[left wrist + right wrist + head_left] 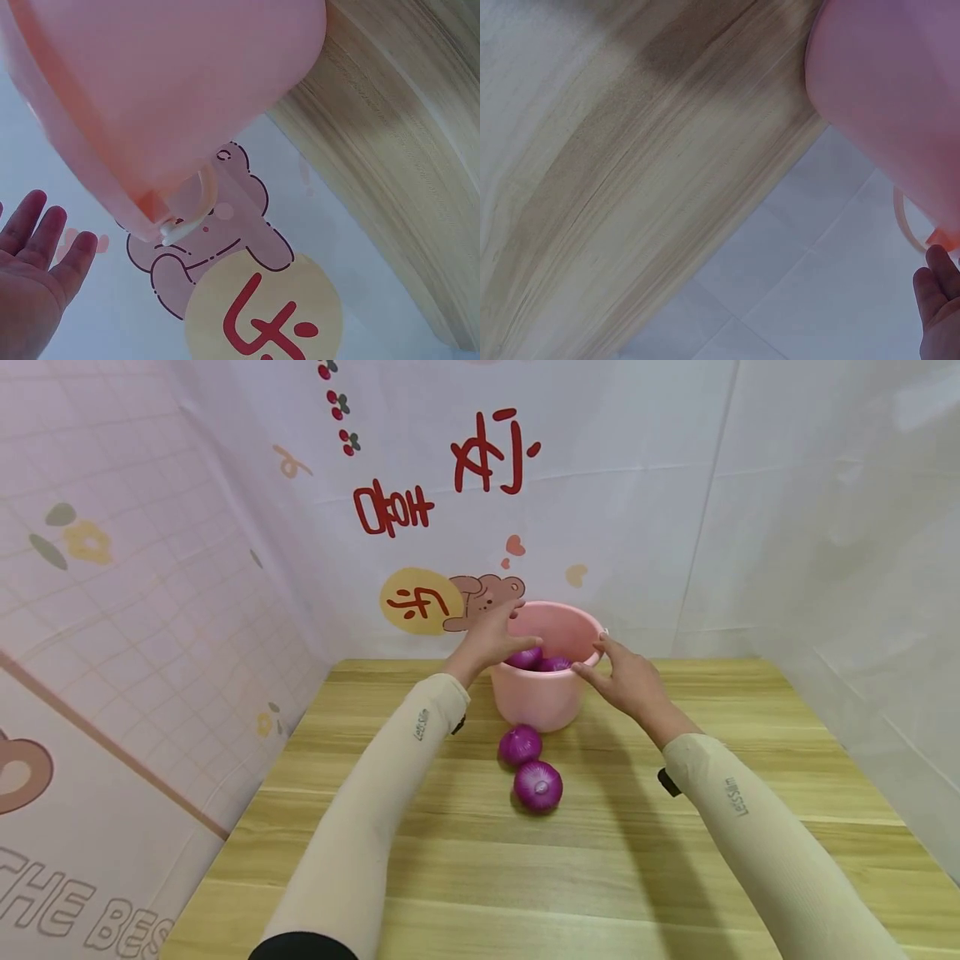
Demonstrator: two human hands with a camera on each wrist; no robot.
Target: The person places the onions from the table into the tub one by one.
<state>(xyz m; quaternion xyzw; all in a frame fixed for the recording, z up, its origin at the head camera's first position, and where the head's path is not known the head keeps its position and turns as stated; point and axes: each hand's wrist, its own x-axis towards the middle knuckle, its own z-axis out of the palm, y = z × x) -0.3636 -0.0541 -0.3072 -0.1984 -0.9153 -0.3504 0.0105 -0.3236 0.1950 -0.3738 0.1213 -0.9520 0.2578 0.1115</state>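
A pink bucket [536, 697] stands upright at the back of the table, with red onions [553, 664] inside. Over its left rim is my left hand [491, 637], thumb reaching across the opening; the left wrist view shows its fingers [79, 262] extended, apart from the bucket wall. At the right rim is my right hand [633, 681], thumb and fingers spread; its fingertips [937, 259] lie by the handle mount, and contact is hard to tell. Two more red onions, one nearer the bucket [521, 745] and one in front of it [538, 786], sit on the table.
The wood-grain table [465, 877] extends toward me and to both sides. A printed white cloth wall [637, 510] rises close behind the bucket, with further cloth walls left and right. The bucket's pale handle [202, 202] hangs down at its far side.
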